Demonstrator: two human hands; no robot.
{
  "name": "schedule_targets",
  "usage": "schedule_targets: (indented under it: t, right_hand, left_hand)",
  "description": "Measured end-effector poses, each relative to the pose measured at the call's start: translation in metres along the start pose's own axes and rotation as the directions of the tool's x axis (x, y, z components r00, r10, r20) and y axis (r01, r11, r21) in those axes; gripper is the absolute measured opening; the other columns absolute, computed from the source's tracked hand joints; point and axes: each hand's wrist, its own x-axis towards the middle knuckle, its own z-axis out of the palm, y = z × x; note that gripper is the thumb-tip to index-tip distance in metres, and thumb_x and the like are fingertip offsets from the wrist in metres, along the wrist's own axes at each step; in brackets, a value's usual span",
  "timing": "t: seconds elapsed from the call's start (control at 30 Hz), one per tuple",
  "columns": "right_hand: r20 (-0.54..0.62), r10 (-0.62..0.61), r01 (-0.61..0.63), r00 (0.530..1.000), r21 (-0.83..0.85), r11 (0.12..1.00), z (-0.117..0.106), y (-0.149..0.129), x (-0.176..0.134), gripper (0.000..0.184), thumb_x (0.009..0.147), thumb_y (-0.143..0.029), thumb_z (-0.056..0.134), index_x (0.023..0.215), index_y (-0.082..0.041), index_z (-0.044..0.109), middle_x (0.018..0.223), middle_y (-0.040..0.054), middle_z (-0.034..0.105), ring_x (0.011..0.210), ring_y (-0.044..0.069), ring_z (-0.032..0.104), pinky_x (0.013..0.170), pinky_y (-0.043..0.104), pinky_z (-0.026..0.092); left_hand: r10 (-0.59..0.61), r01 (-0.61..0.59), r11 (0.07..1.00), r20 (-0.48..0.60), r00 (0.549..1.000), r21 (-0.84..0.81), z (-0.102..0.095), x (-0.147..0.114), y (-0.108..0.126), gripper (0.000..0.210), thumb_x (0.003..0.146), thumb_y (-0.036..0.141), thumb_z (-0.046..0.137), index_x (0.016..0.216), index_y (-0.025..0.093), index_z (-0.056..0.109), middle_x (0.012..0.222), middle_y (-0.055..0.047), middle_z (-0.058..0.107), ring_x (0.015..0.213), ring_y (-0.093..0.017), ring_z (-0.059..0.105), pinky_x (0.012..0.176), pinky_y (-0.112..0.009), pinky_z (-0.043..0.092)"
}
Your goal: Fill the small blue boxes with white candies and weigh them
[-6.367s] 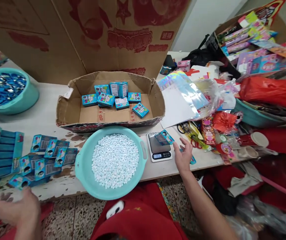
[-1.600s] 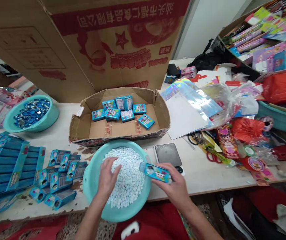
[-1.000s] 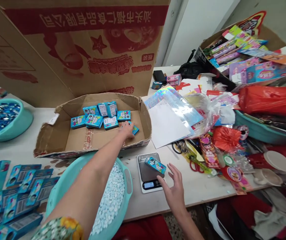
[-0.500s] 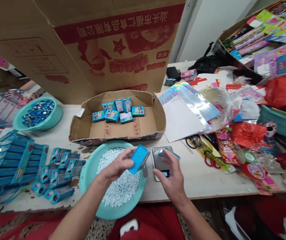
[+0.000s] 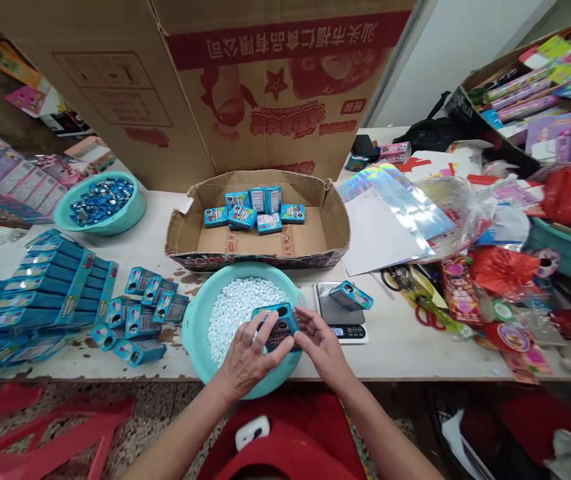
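Observation:
Above the turquoise bowl, my left hand grips a small blue candy box with thumb and fingers. My right hand closes on the same box at its right side, fingers bent. Dark round marks show on the box's upper face; its lower part is partly behind my fingers. Small pale candies fill much of the bowl beneath. To the right, a digital scale carries another blue box, lying tilted across its plate and right edge.
Behind the bowl, a shallow cardboard tray holds several blue boxes. Loose boxes and stacked ones stand at left, near a bowl of blue foil-like pieces. Scissors and packaging clutter the right. A large carton rises behind.
My right hand has come from the scale to the box in my left hand, and a blue box now lies on the scale. The held box has turned over. The view has shifted.

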Motion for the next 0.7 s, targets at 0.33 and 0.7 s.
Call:
schedule_targets:
  t: [0.33, 0.7]
  right_hand:
    - [-0.022, 0.333, -0.287, 0.943, 0.461, 0.84, 0.038, 0.015, 0.005, 0.047, 0.073, -0.061, 0.063, 0.092, -0.018, 0.063, 0.087, 0.0055, 0.069, 0.08, 0.022, 0.064, 0.074, 0.035, 0.053]
    - [0.217, 0.273, -0.306, 0.937, 0.141, 0.941, 0.023, 0.01, 0.01, 0.07, 0.057, -0.05, 0.081, 0.117, -0.021, 0.057, 0.104, 0.0043, 0.064, 0.094, 0.021, 0.06, 0.082, 0.032, 0.047]
  left_hand:
    - [-0.464, 0.46, 0.489, 0.225, 0.857, -0.741, -0.02, -0.009, -0.014, 0.081, 0.076, 0.057, 0.057, 0.143, 0.029, 0.022, 0.147, -0.014, 0.028, 0.132, -0.034, 0.032, 0.102, -0.049, 0.032]
    - [-0.36, 0.744, 0.211, 0.658, 0.662, -0.634, -0.022, 0.005, -0.026, 0.044, 0.083, 0.037, 0.055, 0.126, 0.027, 0.048, 0.126, -0.008, 0.051, 0.106, -0.022, 0.053, 0.096, -0.037, 0.041]
